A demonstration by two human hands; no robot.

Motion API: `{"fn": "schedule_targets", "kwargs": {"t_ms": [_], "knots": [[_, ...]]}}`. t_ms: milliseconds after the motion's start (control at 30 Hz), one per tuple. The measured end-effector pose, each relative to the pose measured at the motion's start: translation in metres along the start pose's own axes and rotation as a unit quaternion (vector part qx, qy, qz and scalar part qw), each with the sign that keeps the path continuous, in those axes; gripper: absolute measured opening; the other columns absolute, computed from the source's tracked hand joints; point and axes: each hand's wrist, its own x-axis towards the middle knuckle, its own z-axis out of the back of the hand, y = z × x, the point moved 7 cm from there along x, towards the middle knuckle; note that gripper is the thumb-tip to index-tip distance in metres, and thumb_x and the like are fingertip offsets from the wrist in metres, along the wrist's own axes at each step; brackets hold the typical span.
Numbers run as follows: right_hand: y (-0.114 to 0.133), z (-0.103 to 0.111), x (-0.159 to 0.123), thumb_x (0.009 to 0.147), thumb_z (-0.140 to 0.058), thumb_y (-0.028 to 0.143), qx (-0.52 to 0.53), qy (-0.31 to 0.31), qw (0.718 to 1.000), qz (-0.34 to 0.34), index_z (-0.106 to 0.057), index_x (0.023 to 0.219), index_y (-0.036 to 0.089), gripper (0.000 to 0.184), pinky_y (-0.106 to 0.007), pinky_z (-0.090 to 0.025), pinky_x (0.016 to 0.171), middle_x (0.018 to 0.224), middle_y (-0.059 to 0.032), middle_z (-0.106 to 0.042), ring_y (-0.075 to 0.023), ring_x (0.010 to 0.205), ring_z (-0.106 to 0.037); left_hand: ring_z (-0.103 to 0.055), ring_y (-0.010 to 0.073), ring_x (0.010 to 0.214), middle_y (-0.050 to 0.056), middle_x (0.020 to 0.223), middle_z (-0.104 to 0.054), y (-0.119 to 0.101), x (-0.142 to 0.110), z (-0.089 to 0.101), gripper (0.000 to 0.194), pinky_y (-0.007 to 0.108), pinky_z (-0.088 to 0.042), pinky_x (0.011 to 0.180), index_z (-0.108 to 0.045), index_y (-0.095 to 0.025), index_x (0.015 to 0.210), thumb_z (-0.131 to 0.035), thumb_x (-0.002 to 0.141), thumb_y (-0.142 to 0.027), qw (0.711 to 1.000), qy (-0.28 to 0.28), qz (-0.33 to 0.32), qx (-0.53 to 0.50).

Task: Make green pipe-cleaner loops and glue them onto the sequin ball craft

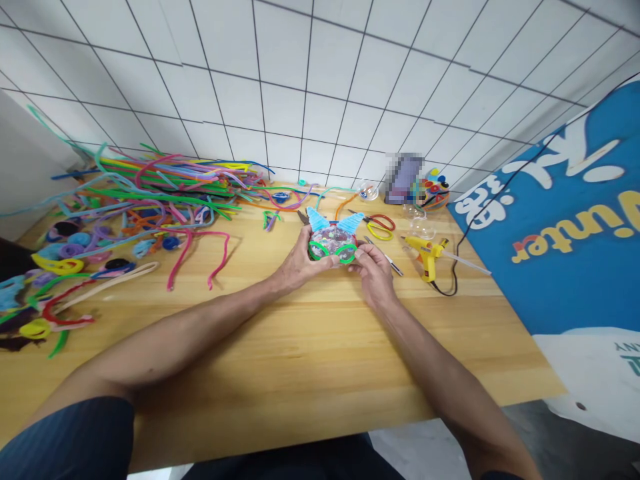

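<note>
Between my two hands is a round, clear-looking ornament ball [333,237] with a mottled filling. Two blue pipe-cleaner ears [318,220] stand up from its top, and green pipe-cleaner rings [345,253], shaped like glasses, lie across its front. My left hand [305,260] grips the ball's left side, its thumb below the green rings. On the right side, the fingers of my right hand [373,267] pinch the edge near the right ring. A bit of red shows behind the ball.
Pipe cleaners [175,180] in many colours pile up at the left. Red-and-yellow-handled scissors [381,225], a pen [393,263] and a yellow glue gun [425,257] with a black cord lie to the right. Clear plastic half-balls [369,190] and a phone-like device [404,179] sit by the wall.
</note>
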Motion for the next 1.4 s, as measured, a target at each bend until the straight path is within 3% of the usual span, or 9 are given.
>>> {"fn": "schedule_targets", "kwargs": {"t_ms": [700, 1400], "knots": [[0.0004, 0.0005, 0.0008, 0.067, -0.098, 0.045, -0.004, 0.005, 1.0, -0.012, -0.069, 0.076, 0.024, 0.036, -0.025, -0.055, 0.06, 0.082, 0.0018, -0.073, -0.0136, 0.071, -0.065, -0.068, 0.033, 0.132, 0.013, 0.141, -0.067, -0.0047, -0.0012, 0.0009, 0.082, 0.049, -0.056, 0.115, -0.048, -0.021, 0.139, -0.092, 0.081, -0.06, 1.0, 0.02, -0.016, 0.009], [0.0, 0.0007, 0.0019, 0.068, -0.096, 0.043, -0.013, 0.008, 1.0, -0.006, -0.069, 0.075, 0.025, 0.033, -0.026, -0.054, 0.061, 0.081, 0.0024, -0.07, -0.0134, 0.07, -0.063, -0.066, 0.0333, 0.13, 0.012, 0.138, -0.065, -0.0007, -0.0014, 0.0007, 0.085, 0.051, -0.054, 0.117, -0.048, -0.022, 0.136, -0.092, 0.078, -0.067, 1.0, 0.019, -0.007, 0.005]]}}
